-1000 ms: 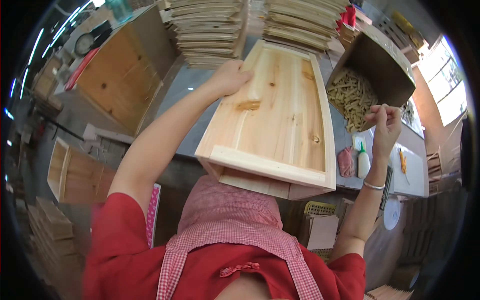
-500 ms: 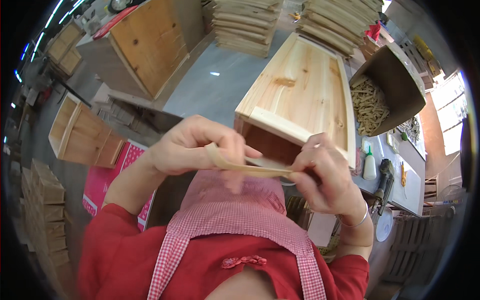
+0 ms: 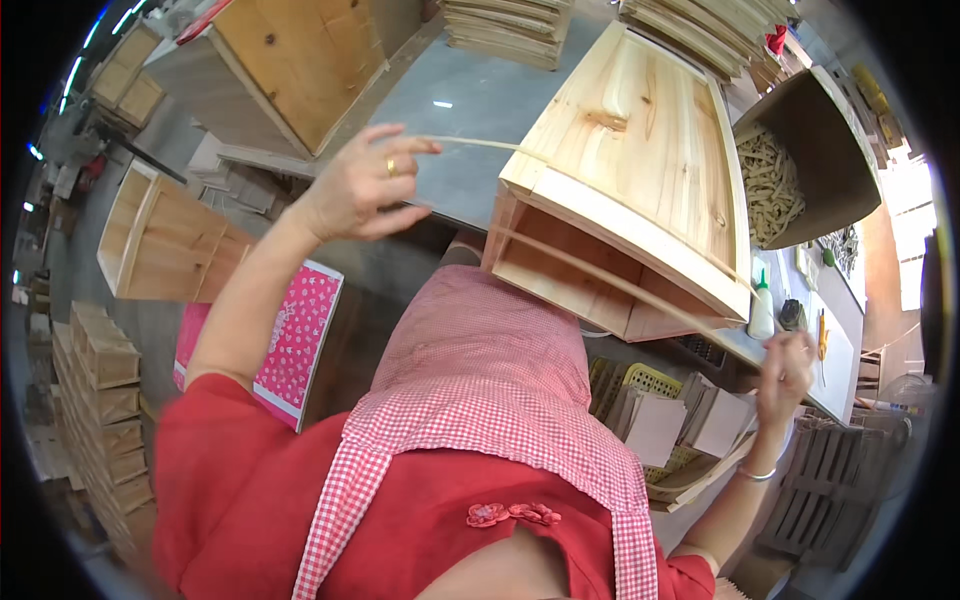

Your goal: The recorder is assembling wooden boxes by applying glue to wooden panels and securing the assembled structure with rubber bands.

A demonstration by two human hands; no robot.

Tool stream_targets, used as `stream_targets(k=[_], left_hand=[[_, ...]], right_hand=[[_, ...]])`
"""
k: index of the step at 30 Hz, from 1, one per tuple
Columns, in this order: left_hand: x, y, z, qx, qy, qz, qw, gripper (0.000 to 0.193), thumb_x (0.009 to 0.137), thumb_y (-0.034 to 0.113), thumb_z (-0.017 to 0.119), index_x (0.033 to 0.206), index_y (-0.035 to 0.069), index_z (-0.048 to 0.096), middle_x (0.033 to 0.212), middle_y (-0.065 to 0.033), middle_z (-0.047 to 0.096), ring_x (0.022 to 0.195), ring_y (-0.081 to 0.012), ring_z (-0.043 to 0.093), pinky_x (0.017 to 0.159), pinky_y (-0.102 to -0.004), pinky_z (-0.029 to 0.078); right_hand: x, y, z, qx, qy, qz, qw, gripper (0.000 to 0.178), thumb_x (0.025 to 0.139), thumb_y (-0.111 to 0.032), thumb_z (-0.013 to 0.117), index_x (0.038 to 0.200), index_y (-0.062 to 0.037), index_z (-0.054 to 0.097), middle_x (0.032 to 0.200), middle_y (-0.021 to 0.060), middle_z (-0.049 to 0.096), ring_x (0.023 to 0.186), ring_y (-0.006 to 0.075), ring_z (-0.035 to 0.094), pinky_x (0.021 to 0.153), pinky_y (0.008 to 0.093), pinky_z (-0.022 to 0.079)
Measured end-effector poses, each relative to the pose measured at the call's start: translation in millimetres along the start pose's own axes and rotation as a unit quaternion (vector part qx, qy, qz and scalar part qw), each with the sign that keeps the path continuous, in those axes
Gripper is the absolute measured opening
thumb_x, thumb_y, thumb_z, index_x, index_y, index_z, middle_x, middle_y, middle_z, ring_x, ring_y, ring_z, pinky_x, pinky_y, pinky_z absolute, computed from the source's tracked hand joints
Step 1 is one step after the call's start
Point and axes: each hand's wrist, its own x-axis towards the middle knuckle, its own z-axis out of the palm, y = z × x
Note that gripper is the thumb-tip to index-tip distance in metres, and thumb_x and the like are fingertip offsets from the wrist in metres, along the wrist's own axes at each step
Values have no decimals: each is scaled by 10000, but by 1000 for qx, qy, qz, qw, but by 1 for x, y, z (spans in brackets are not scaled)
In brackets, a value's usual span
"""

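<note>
A long beige rubber band (image 3: 620, 283) is stretched across the wooden box (image 3: 640, 150). One strand runs in front of the box's open end, another over its top near the left edge. My left hand (image 3: 370, 185), wearing a ring, is left of the box, fingers spread and the band's upper strand at its fingertips; how it is hooked there is hard to make out. My right hand (image 3: 787, 375) is closed on the band's other end, low beyond the box's right corner, and slightly blurred. The box lies with its open end toward me.
An open cardboard box (image 3: 830, 150) full of beige bands stands right of the wooden box. Near it are a glue bottle (image 3: 762, 310) and an orange-handled tool (image 3: 822, 335). Stacked wooden panels (image 3: 505, 30) stand behind. Below right is a yellow basket (image 3: 655, 380) with boards.
My hands have moved apart, left hand up and leftward, right hand down and rightward. The band, held bunched between them before, is now stretched across the box. The view has shifted.
</note>
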Motion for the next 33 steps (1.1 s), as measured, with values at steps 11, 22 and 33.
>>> stream_targets(k=[11, 22, 33], left_hand=[[-76, 40, 153, 116, -132, -46, 983, 449, 842, 176, 630, 1289, 142, 614, 1383, -50, 550, 1388, -223, 424, 1122, -524, 330], [-47, -13, 182, 148, -48, -29, 987, 387, 869, 333, 673, 1229, 192, 640, 1374, -23, 553, 1372, -196, 427, 1136, -602, 249], [43, 96, 46, 126, 239, -63, 961, 330, 757, 24, 689, 1080, 92, 686, 1118, -57, 657, 1083, -230, 612, 979, -432, 438]], right_hand=[[-80, 14, 143, -86, -140, -111, 980, 171, 761, -118, 736, 919, -87, 679, 1024, 71, 622, 1099, 298, 527, 1030, 506, 362], [-41, 97, 182, -44, -45, -43, 997, 386, 789, -218, 726, 1112, -24, 643, 1025, 159, 683, 991, 361, 647, 882, 465, 505], [29, 30, 109, 166, -25, -46, 985, 289, 769, -140, 762, 954, 53, 651, 791, 189, 678, 739, 325, 702, 671, 363, 533]])
